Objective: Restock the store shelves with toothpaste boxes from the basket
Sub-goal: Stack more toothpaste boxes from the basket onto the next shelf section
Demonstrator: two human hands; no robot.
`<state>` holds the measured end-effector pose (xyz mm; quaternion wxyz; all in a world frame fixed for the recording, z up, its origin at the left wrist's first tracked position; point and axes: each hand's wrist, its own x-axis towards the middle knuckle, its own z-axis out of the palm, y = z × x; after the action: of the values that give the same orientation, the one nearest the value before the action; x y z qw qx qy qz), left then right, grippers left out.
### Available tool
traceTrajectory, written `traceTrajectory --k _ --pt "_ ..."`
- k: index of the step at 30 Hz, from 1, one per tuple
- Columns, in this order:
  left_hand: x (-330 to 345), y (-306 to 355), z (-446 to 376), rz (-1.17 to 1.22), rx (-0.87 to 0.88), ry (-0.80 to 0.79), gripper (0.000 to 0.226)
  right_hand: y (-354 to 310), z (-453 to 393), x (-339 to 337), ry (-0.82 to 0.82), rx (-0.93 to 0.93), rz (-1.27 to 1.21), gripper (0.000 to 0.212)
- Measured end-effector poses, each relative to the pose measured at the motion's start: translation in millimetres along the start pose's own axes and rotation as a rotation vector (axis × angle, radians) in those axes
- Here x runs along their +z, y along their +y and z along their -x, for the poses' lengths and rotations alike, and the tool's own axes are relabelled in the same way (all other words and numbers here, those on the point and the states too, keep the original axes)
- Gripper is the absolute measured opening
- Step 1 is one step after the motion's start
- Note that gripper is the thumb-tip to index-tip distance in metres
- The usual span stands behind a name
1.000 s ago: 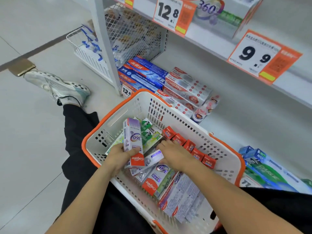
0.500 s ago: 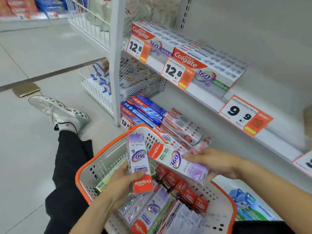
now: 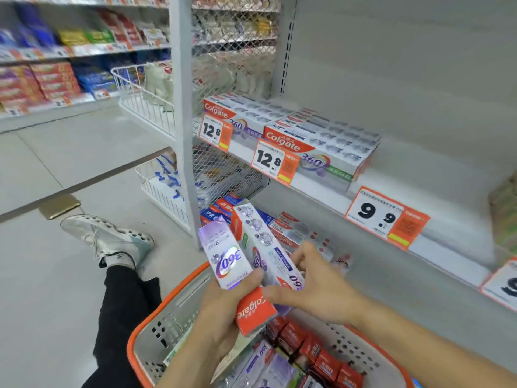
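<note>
My left hand (image 3: 221, 312) grips an upright purple-and-red Colgate 360 toothpaste box (image 3: 228, 259) above the basket. My right hand (image 3: 316, 287) holds a second Colgate 360 box (image 3: 263, 242), pressed side by side against the first. Below them sits the white basket with an orange rim (image 3: 165, 309), holding several red boxes (image 3: 310, 348) and more purple ones. On the middle shelf (image 3: 321, 191) lie two stacks of Colgate 360 boxes (image 3: 321, 141) behind 12.8 price tags.
A 9.9 price tag (image 3: 386, 217) marks bare shelf to the right. Blue and red toothpaste boxes (image 3: 279, 222) lie on the bottom shelf. A grey upright post (image 3: 184, 135) and wire baskets (image 3: 145, 102) stand left. My outstretched leg and sneaker (image 3: 109, 239) lie on the floor.
My right hand lifted a second Colgate box out of the basket and brought it against the box in my left hand. Both boxes rose and my view tilted up toward the shelves.
</note>
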<state>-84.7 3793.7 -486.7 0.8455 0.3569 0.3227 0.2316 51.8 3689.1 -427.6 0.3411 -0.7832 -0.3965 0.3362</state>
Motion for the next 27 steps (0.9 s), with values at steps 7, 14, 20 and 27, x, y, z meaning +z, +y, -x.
traceTrajectory --k 7,14,20,27 --pt "-1 27 -3 -0.013 0.108 -0.094 0.091 -5 -7 6 0.089 -0.107 -0.330 0.030" --pt "16 53 -15 -0.013 0.187 -0.002 0.063 -7 -9 -4 0.355 -0.289 -0.161 0.040" --pt "33 66 -22 -0.042 0.214 0.034 0.048 -11 -6 -11 0.301 -0.385 -0.153 0.047" --pt "16 80 -25 -0.303 0.135 -0.169 0.071 -14 -11 -40 0.191 -0.240 -0.288 0.049"
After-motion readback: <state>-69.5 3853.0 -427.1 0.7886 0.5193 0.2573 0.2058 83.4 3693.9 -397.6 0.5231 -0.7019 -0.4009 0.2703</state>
